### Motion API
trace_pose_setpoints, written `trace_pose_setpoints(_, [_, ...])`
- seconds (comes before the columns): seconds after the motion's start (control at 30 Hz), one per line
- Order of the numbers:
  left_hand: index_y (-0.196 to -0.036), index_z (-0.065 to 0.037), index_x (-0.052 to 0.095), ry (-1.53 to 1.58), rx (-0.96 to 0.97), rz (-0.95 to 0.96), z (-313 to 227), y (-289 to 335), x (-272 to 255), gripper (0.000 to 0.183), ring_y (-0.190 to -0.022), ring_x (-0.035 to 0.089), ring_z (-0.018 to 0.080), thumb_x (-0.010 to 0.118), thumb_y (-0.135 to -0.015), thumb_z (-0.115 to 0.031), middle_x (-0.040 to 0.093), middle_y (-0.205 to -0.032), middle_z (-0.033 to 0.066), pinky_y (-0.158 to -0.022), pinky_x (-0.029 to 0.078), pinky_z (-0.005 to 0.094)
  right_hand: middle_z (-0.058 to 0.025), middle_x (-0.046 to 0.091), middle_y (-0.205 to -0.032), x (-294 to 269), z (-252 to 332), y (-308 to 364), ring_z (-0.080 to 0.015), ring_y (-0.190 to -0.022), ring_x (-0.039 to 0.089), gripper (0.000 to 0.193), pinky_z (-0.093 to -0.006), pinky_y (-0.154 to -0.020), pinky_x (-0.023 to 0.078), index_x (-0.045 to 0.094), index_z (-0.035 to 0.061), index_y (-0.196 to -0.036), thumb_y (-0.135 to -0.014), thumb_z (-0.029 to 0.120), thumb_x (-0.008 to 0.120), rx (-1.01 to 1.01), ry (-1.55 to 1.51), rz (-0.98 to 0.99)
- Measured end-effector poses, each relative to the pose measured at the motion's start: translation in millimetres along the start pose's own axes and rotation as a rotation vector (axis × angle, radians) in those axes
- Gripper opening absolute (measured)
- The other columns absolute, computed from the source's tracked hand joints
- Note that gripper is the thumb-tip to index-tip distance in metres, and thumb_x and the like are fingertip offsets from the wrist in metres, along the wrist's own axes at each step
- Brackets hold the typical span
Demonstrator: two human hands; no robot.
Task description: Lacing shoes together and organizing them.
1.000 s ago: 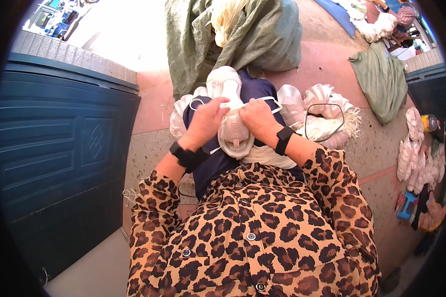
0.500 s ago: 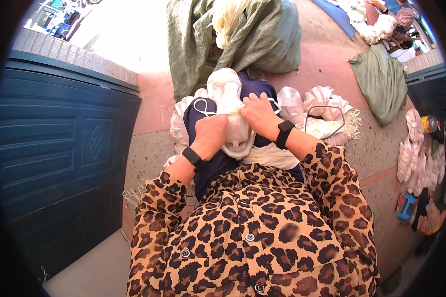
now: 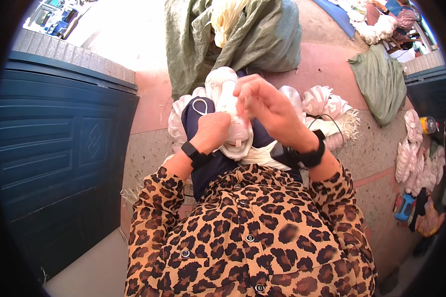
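Note:
A pale pinkish-white shoe upper [image 3: 222,81] lies across my lap between my knees, its rounded toe pointing away from me. At its left edge my left hand [image 3: 212,132] is closed on it, fingers curled in. A thin white lace [image 3: 199,106] makes a loop over my left knee. My right hand [image 3: 270,106] is raised above the right side of the upper, its fingers bent and smeared by motion. Whatever those fingers pinch cannot be made out. A bundle of white laces [image 3: 265,157] lies over my lap below the upper.
More white shoe uppers [image 3: 327,101] are heaped beside my right knee, with a thin dark wire loop. A green woven sack [image 3: 270,42] stands ahead. Another sack [image 3: 379,81] lies at right. A dark blue panelled door [image 3: 64,138] stands at left. People sit at the far right.
My right hand has left the middle of the shoe upper, rising and turning toward me. My left hand stays closed at the upper's left edge.

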State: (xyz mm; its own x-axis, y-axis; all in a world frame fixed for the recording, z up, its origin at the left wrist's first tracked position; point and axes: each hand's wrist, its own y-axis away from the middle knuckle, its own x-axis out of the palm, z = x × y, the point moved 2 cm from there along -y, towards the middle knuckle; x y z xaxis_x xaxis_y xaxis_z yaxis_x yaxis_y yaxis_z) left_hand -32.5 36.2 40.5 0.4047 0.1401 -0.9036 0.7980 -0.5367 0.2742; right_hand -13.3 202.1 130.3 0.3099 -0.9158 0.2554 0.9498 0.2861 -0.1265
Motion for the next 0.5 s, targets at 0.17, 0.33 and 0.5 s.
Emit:
trace_pose_setpoints(0.17, [-0.078,0.000,0.063,0.064,-0.036,0.112,1.3,-5.1,-7.3,0.023,-0.072,0.061,0.0364,0.051,-0.082,-0.019,0.062,-0.074,0.0200,-0.065,0.048,0.0459,-0.0099,0.057,-0.072,-15.2,-64.1,1.7,-0.0194,-0.063,0.057,0.019,-0.0298,-0.060,0.045,0.054,0.0019,-0.099,-0.086,0.016,0.058,0.266,0.697,0.058])
trace_pose_setpoints(0.33, [-0.078,0.000,0.064,0.143,-0.029,0.005,-1.8,-7.9,-3.5,0.022,-0.074,0.061,0.0364,0.055,-0.081,-0.020,0.062,-0.074,0.0201,-0.067,0.048,0.0447,-0.0164,0.064,-0.088,-21.8,-108.3,17.5,-0.0315,-0.082,0.062,0.021,-0.0396,-0.067,0.048,0.056,0.0048,-0.103,-0.083,0.010,0.053,0.136,0.933,-0.026])
trace_pose_setpoints(0.5, [-0.078,0.000,0.062,0.197,-0.012,-0.126,-3.5,0.0,3.3,0.019,-0.077,0.060,0.0374,0.055,-0.082,-0.016,0.061,-0.076,0.0190,-0.068,0.047,0.0444,-0.0145,0.065,-0.087,-18.2,-101.9,20.9,-0.0317,-0.080,0.063,0.021,-0.0413,-0.066,0.049,0.056,0.0060,-0.104,-0.083,0.007,0.051,0.138,1.002,-0.064])
